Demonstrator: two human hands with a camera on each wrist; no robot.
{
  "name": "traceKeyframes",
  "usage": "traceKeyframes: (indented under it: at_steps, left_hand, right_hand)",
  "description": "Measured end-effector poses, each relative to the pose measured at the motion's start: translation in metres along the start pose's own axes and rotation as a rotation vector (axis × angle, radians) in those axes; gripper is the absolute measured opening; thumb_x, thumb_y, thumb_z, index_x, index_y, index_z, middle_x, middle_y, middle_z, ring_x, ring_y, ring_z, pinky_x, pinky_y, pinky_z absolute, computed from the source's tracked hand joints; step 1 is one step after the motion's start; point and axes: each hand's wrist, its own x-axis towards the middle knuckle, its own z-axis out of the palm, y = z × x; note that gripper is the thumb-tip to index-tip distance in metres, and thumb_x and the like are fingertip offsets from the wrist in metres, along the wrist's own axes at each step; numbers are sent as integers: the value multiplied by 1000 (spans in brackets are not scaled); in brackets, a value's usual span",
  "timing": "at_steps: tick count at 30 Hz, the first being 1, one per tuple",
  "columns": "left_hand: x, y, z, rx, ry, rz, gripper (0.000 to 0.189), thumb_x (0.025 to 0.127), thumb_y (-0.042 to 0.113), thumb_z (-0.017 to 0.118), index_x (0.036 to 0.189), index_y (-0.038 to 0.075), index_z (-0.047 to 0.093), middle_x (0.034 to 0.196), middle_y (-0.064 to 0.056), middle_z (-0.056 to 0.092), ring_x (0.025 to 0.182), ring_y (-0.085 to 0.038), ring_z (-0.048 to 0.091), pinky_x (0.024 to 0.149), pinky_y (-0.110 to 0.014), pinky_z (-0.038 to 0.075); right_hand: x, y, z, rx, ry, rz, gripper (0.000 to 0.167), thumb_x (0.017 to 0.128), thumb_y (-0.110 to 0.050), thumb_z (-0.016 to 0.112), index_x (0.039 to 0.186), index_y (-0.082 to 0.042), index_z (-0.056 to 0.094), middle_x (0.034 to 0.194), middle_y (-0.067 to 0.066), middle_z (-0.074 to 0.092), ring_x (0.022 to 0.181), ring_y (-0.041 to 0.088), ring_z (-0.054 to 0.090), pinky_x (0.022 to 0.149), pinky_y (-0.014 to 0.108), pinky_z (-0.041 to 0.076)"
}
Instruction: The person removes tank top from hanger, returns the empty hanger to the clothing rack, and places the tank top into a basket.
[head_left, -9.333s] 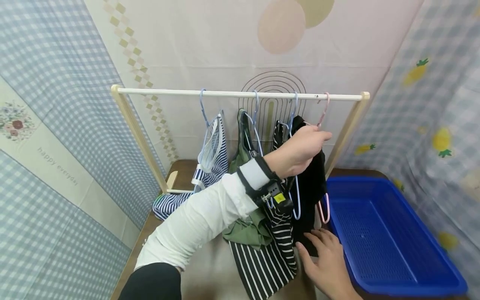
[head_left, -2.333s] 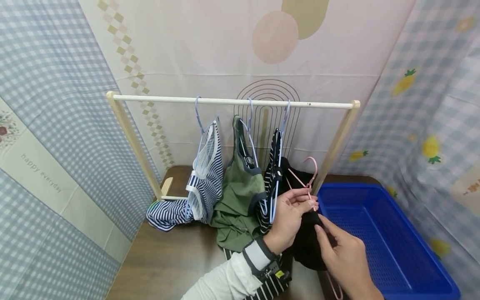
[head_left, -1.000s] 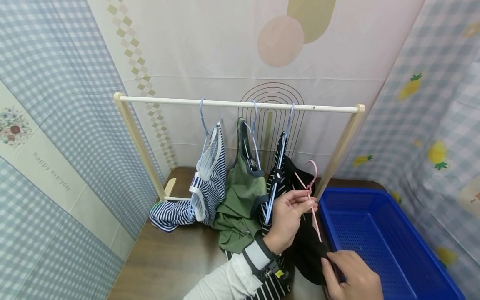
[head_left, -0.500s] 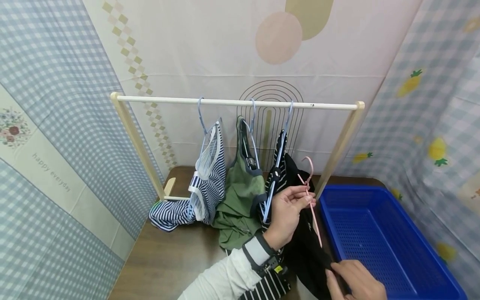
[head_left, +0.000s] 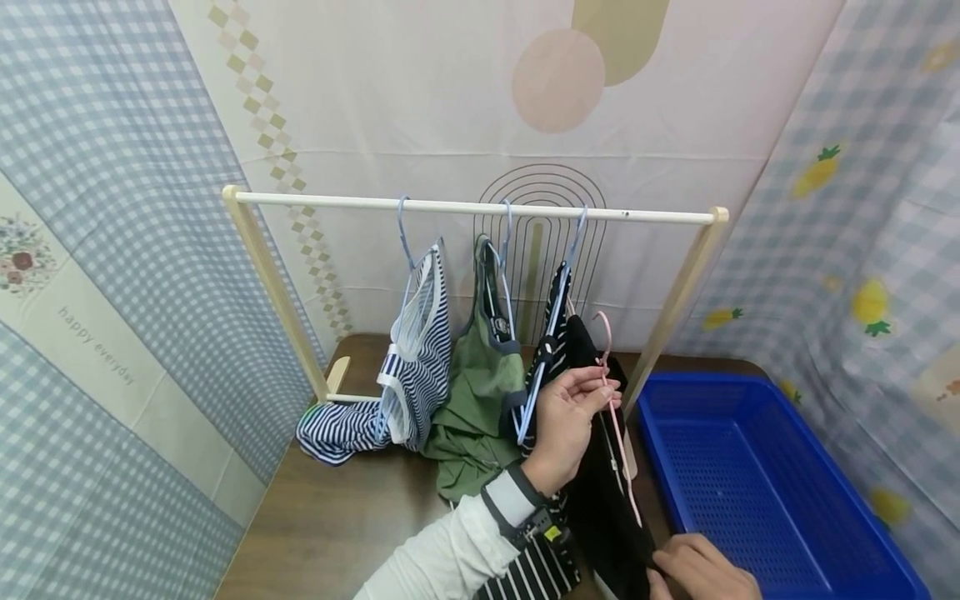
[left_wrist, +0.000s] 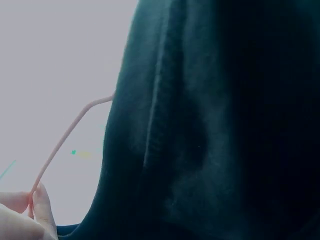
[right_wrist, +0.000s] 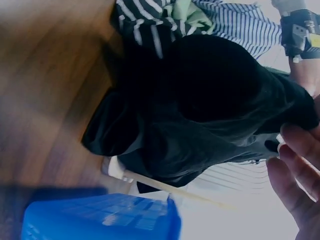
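My left hand (head_left: 566, 425) pinches a pink clothes hanger (head_left: 617, 442) just below its hook; the left wrist view also has thumb and finger on the thin pink wire (left_wrist: 65, 137). A black garment (head_left: 600, 508) hangs on the hanger, below and right of that hand; its exact kind is not clear. At the hanger's lower end my right hand (head_left: 705, 571) pinches the garment's edge, partly cut off by the frame. In the right wrist view the black cloth (right_wrist: 200, 110) spreads beside the right fingers (right_wrist: 287, 177).
A white rod (head_left: 450, 205) on wooden posts carries several blue hangers with a striped top (head_left: 423, 350), a green tank top (head_left: 480, 400) and a black-and-white striped garment (head_left: 532, 575). A blue basket (head_left: 750, 492) stands at the right on the brown tabletop (head_left: 322, 517).
The pink hanger, on the rod at first, has come off and down in my left hand. My right hand has drawn the black garment's edge down along the hanger toward its lower end.
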Motion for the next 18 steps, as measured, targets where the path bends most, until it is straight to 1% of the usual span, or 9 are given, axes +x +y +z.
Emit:
traceKeyframes:
  at_steps: [3,5,7,9,12,14,18]
  left_hand:
    - [1,1,-2,1,5,-6,29,96,-12,66,124,-16,65,118,-47,67,85,-11,75,79,-20,65]
    - [1,1,-3,5,8,-8,29,96,-12,66,125,-16,65,118,-46,67,86,-13,75,79,-20,65]
    - [2,0,-3,6,10,-10,29,96,-12,66,125,-16,65,118,-46,68,88,-14,76,79,-20,64]
    - [2,-1,-3,5,5,-9,29,96,-12,65,126,-16,65,120,-45,67,86,-11,75,79,-20,64]
    - [3,-1,-3,-2,0,-5,31,97,-13,64,127,-17,63,122,-47,65,85,-8,74,80,-19,64]
    - [3,-1,-3,-7,-3,0,32,97,-13,64,129,-17,62,124,-47,64,85,-7,73,80,-18,63]
    - [3,0,-2,-11,6,8,33,96,-14,64,129,-18,63,123,-46,65,87,-11,74,79,-19,63]
  right_hand:
    - [-1,11,4,46,32,-127,35,101,-34,58,77,-15,76,73,-5,66,71,7,60,48,18,44]
    - [-2,18,7,40,44,-203,34,100,-31,59,76,-14,76,73,-3,66,70,9,59,46,19,42]
    - [-3,23,8,8,27,-241,35,100,-31,56,75,-15,75,73,-3,66,70,9,59,46,19,42]
    - [-4,26,8,-20,3,-264,36,100,-31,53,75,-16,75,73,-3,66,69,9,59,47,20,43]
    - [-4,27,8,-55,-60,-273,37,101,-30,48,75,-19,71,74,-7,63,70,7,57,50,18,43]
    - [-4,27,9,-63,-87,-290,38,102,-29,45,74,-20,69,74,-9,60,70,6,55,51,17,43]
    - [-4,29,10,-69,-129,-307,40,104,-29,42,73,-23,66,74,-11,57,71,4,53,53,15,41]
